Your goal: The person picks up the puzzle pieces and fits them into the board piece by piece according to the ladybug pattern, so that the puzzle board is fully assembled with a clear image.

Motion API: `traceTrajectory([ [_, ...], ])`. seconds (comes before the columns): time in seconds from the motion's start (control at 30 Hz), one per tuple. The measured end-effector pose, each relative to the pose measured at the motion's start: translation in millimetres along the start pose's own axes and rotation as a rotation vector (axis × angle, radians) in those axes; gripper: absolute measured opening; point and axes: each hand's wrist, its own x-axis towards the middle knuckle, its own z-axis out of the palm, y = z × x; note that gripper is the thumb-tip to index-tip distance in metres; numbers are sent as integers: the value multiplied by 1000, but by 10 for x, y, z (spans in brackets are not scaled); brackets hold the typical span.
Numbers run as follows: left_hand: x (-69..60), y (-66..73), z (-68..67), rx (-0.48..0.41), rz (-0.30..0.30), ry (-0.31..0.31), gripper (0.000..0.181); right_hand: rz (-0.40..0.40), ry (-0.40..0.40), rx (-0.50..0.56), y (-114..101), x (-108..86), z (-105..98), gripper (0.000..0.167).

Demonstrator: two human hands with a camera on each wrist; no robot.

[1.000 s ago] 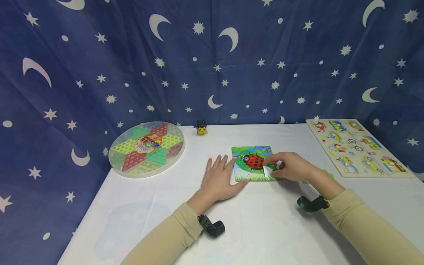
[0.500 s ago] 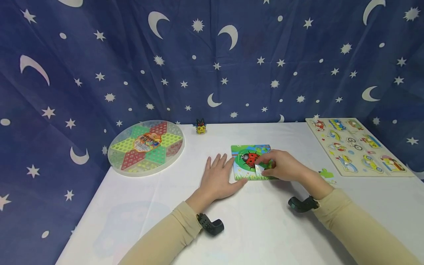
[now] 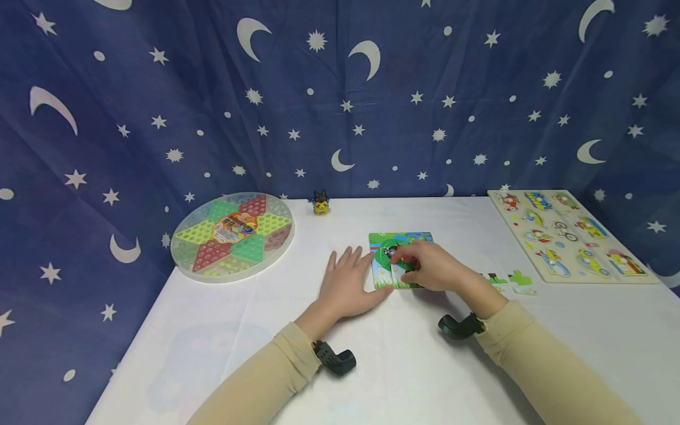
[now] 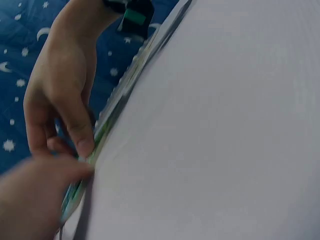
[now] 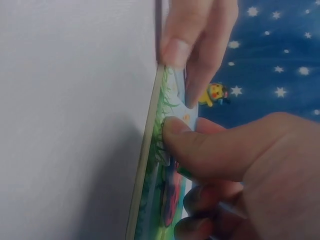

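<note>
A square ladybug jigsaw board (image 3: 378,241) with a green, grassy picture lies flat on the white table. My left hand (image 3: 347,286) rests spread on the table at its left side, thumb and index finger at the board's edge. Over the right part of the board, my right hand (image 3: 435,267) pinches a pale jigsaw piece (image 3: 397,274) between thumb and fingers, low over the picture's lower left. That hand hides much of the ladybug. The right wrist view has my right thumb (image 5: 200,147) on the piece close to the board's surface.
Loose green jigsaw pieces (image 3: 522,281) lie right of the right hand. A wooden vehicle puzzle board (image 3: 571,248) is at the back right. On the left stands a round Chinese checkers box (image 3: 234,236). A small yellow figurine (image 3: 320,203) stands near the starry curtain (image 3: 212,88).
My right hand has moved left across the board with the pinched jigsaw piece, uncovering loose pieces on the right. The left hand has stayed in place.
</note>
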Motion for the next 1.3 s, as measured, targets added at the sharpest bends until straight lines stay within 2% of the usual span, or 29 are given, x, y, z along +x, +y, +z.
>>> traceTrajectory([
  [0.13, 9, -84, -89, -64, 32, -41, 79, 0, -11, -9, -14, 25, 9, 30],
  [0.23, -2, -142, -145, -67, 70, -76, 77, -7, -21, -1, -29, 38, 14, 30],
  [0.43, -10, -234, -121, -28, 112, -52, 73, -31, -33, 5, -86, 88, 35, 29],
  [0.77, -27, -211, -85, -22, 104, -12, 73, -13, -60, 9, -128, 151, 64, 30],
  [1.03, -18, -200, -78, -29, 102, -13, 73, 30, -65, -27, -198, 124, 76, 27],
  [1.3, -28, -203, -68, -23, 93, -10, 73, -1, -55, -80, -280, 55, 100, 30],
])
